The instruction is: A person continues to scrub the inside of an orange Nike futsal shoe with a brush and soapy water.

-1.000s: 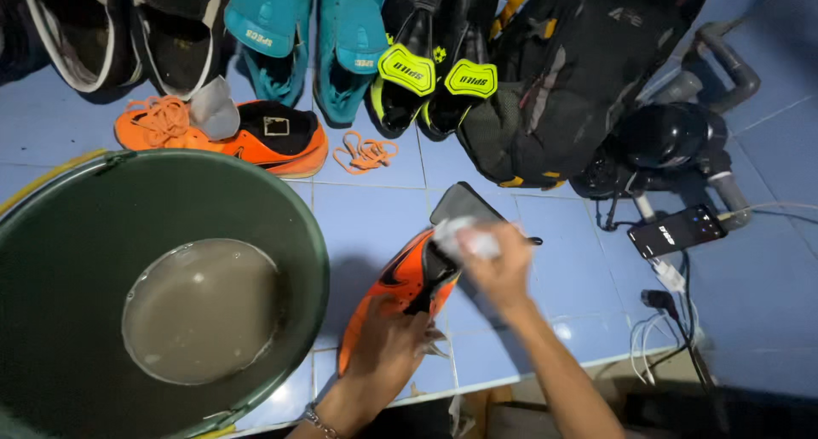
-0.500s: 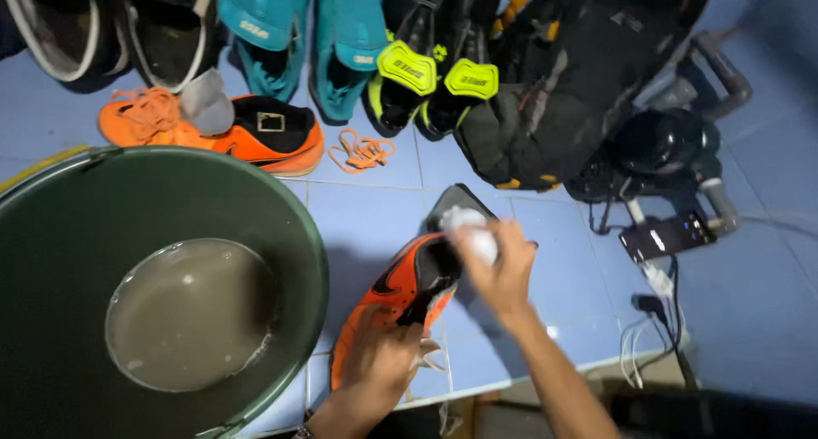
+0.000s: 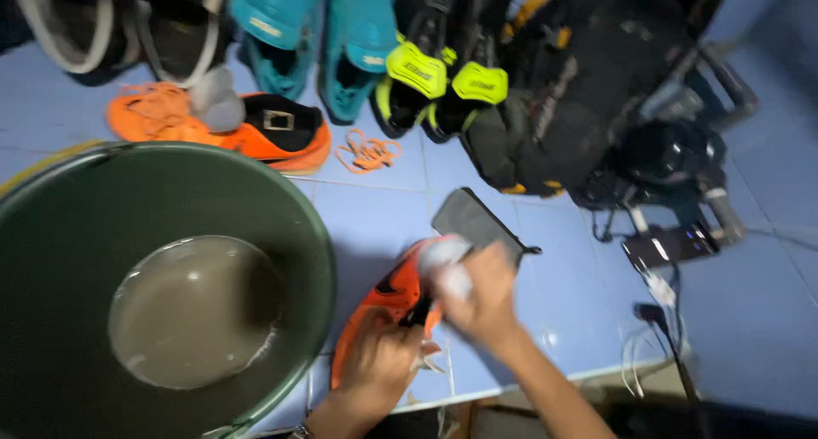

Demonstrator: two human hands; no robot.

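Left hand (image 3: 381, 364): my fingers are clamped around the heel end of the orange shoe (image 3: 388, 307), pinning it to the blue tiled floor (image 3: 375, 209).
Right hand (image 3: 480, 296): fingers closed on a small white cloth (image 3: 446, 264), pressed against the shoe's upper near the toe.
Shoe position: just beside the green basin (image 3: 294, 235), at the near edge of the tiles.
Long axis: runs diagonally, heel toward me at lower left, toe up and right toward the dark flat insole (image 3: 479, 220).
Progress: I judge the wiping mid-way; the shoe's laces seem out, and loose orange laces (image 3: 366, 152) lie well apart.
Left to do: the second orange shoe (image 3: 256, 132) sits untouched by the sandal row.
Water: murky grey in the basin.
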